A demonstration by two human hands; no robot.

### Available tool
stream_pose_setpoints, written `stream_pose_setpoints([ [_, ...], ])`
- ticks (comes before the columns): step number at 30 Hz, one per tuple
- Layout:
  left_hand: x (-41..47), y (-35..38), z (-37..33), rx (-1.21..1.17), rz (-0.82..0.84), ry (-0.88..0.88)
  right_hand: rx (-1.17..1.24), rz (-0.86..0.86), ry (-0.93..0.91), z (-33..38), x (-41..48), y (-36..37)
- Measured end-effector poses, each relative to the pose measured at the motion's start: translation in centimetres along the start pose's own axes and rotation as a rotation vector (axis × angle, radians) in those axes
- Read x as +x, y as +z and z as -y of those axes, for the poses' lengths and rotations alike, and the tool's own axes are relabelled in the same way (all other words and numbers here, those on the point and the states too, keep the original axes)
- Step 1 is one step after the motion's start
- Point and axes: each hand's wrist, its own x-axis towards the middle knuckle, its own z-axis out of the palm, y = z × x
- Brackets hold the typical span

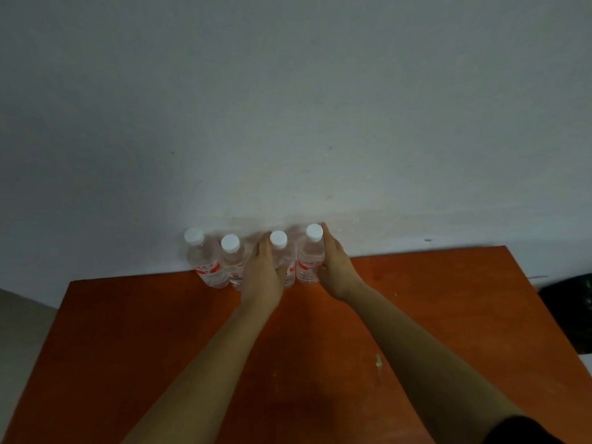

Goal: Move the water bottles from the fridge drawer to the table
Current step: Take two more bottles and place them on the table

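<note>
Four water bottles in a row at the far edge of the orange table, upright, white caps up, backed against the grey wall; row likely tucked there so nothing rolls off and the front of the table stays free; leftmost bottle and second bottle stand alone, touching or nearly so; left hand wrapped round the third bottle, fingers on its left side, thumb across the front, so grasping it; right hand cupped along the right side of the fourth bottle, fingertips up by the cap; looks like a grasp but whether it is squeezing or just letting go, cannot tell; both held low on the body, probably to set them down square beside the others; fridge drawer not in view; dark bag-like thing off the table's right edge; judgement: placing step, at least four bottles delivered; tip risk if a hand brushes a neighbour.
</note>
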Motion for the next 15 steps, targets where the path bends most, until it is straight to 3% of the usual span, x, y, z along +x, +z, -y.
stream_pose_setpoints([
  [3,-0.9,-1.7,-1.2,0.016,-0.038,0.051,-0.079,-0.046,0.030,1.8,-1.7,-1.3],
  [6,-1.9,-4.4,-3.1,0.087,-0.101,0.126,-0.109,-0.158,-0.056,3.5,-3.9,-4.0],
  [11,-3.6,-7.3,-6.9,0.237,-0.255,0.353,-0.251,-0.534,-0.219,5.5,-9.7,-9.8],
  [15,-6.3,-6.8,-12.1,0.284,-0.259,0.512,-0.343,-0.704,-0.170,3.9,-15.5,-13.8],
])
